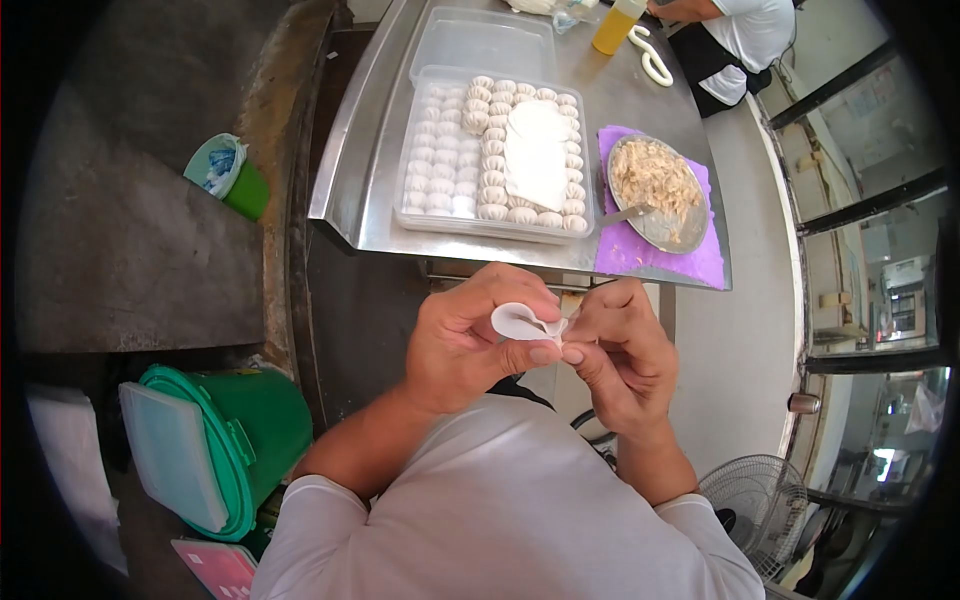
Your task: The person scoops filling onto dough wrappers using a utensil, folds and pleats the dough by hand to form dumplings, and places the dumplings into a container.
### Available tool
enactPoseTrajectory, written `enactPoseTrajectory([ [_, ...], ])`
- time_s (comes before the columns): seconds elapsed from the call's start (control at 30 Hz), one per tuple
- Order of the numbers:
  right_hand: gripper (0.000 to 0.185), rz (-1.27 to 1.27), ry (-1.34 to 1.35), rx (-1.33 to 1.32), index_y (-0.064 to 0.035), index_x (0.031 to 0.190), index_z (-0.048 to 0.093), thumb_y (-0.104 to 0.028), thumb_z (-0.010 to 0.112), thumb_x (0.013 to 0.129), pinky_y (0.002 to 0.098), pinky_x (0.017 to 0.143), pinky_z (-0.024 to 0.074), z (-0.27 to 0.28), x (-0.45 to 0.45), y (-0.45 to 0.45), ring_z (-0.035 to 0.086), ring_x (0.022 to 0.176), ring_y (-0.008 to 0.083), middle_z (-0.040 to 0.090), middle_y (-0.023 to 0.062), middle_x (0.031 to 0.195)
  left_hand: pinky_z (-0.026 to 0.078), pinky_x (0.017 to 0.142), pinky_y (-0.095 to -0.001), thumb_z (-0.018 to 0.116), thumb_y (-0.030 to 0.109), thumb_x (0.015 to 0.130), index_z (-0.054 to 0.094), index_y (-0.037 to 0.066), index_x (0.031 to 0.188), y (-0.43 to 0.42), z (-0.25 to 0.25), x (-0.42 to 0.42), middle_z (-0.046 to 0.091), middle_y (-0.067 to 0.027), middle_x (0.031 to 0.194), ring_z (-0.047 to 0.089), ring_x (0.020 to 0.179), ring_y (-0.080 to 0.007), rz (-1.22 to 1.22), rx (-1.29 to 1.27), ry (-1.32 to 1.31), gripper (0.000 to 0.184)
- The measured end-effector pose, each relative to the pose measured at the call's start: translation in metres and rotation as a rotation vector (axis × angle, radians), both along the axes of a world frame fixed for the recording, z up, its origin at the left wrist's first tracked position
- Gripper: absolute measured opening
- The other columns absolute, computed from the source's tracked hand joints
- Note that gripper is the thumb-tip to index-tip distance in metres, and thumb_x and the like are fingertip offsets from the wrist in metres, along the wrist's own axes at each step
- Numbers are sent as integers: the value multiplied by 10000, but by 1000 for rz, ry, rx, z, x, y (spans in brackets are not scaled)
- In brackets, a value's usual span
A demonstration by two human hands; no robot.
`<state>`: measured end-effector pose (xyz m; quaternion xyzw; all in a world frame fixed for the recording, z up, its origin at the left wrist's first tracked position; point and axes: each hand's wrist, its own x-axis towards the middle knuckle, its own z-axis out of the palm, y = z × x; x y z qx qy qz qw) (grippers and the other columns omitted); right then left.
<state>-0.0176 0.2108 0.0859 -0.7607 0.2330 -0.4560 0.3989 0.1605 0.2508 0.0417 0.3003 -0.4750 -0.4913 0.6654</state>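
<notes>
Between both hands, above the near edge of the table, is a thin white dumpling wrapper (514,320), partly folded. My left hand (470,335) is closed round its left side with thumb and fingers. The fingertips of my right hand (625,350) pinch the gathered right edge. Any filling inside is hidden from me. Ahead lies a clear plastic tray (410,200) with rows of pleated dumplings (492,212), and a pile of flat round wrappers (535,165) rests on top of them. To its right a metal bowl (665,235) holds pale minced filling (655,180) and a spatula (622,215).
The bowl sits on a purple cloth (712,262) on the steel table (360,180). Farther back are a bottle of yellow liquid (618,25) and another person (745,40). A green lidded bin (270,410) and a small green bucket (250,190) stand left; a fan (755,510) stands right.
</notes>
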Motion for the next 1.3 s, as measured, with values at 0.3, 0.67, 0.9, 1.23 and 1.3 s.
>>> enactPoseTrajectory([
  [0.3, 148, 21, 43, 144, 23, 1017, 667, -44, 735, 903, 261, 673, 428, -2, -10, -4, 523, 817, 148, 620, 90, 968, 474, 890, -298, 846, 41, 812, 692, 6, 1125, -1, -2, -15, 622, -89, 1118, 584, 1036, -148, 54, 41, 233, 351],
  [0.67, 117, -26, 43, 160, 19, 999, 646, -47, 707, 925, 272, 712, 432, 1, -15, -4, 518, 804, 164, 620, 98, 965, 486, 821, -287, 841, 117, 839, 699, 20, 1095, -7, -4, -23, 625, -92, 1079, 592, 926, -152, 101, -53, 133, 308],
  [0.9, 111, -8, -97, 212, 20, 996, 637, -50, 696, 932, 284, 735, 440, -1, -17, -6, 531, 822, 175, 619, 95, 947, 490, 785, -290, 812, 121, 871, 696, 20, 1052, -16, -2, -24, 637, -82, 1007, 591, 885, -154, 119, -110, -88, 237],
  [1.23, 121, 32, -84, 135, 27, 987, 638, -52, 706, 925, 289, 719, 451, 0, -50, -31, 544, 813, 179, 620, 96, 936, 494, 770, -286, 780, 165, 909, 711, 15, 1039, -32, 2, -53, 654, -79, 941, 602, 864, -152, 186, -146, -161, 211],
  [1.3, 124, 33, -91, 204, 28, 983, 636, -52, 707, 923, 289, 709, 452, 4, -57, -36, 549, 807, 180, 619, 98, 923, 494, 765, -282, 786, 146, 900, 713, 17, 1044, -40, 5, -58, 653, -75, 935, 604, 856, -151, 175, -173, -195, 207],
])
